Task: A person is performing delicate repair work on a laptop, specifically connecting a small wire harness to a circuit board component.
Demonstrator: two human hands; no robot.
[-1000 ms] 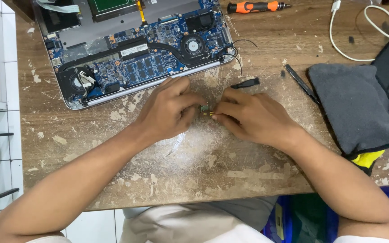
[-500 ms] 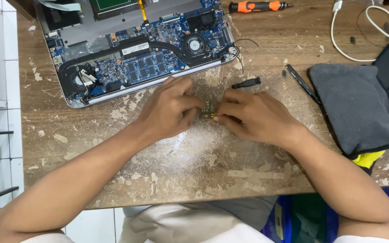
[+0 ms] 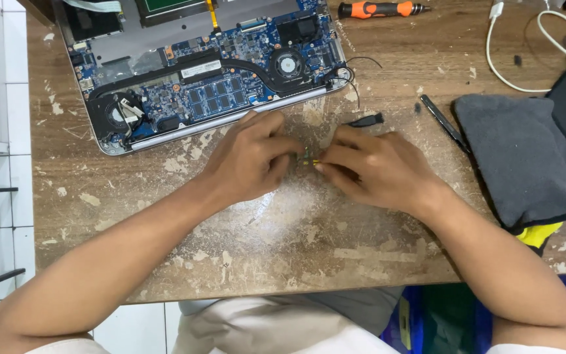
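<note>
Centrally, just in front of the opened silver laptop with its exposed blue circuit board (image 3: 211, 78), the left hand (image 3: 253, 160) and the right hand (image 3: 375, 167) meet over the worn, paint-flecked wooden table (image 3: 283, 242). Between their fingertips sits a tiny green-and-yellow electronic part (image 3: 307, 157), pinched narrowly from both sides; how much of it each hand grips cannot be told, since the fingers hide most of it. Both wrists rest on the table, which probably steadies such fine work. The step seems best done with light, even pressure, keeping the part low above the table so that it is not lost if it slips. A small black plastic piece (image 3: 366, 120) lies just beyond the right hand, toward the laptop. To the right of the laptop lie a thin black pen-like tool (image 3: 443, 122) and a folded grey cloth (image 3: 525, 157); an orange-handled screwdriver (image 3: 378, 9) lies beside the laptop's far right corner.
</note>
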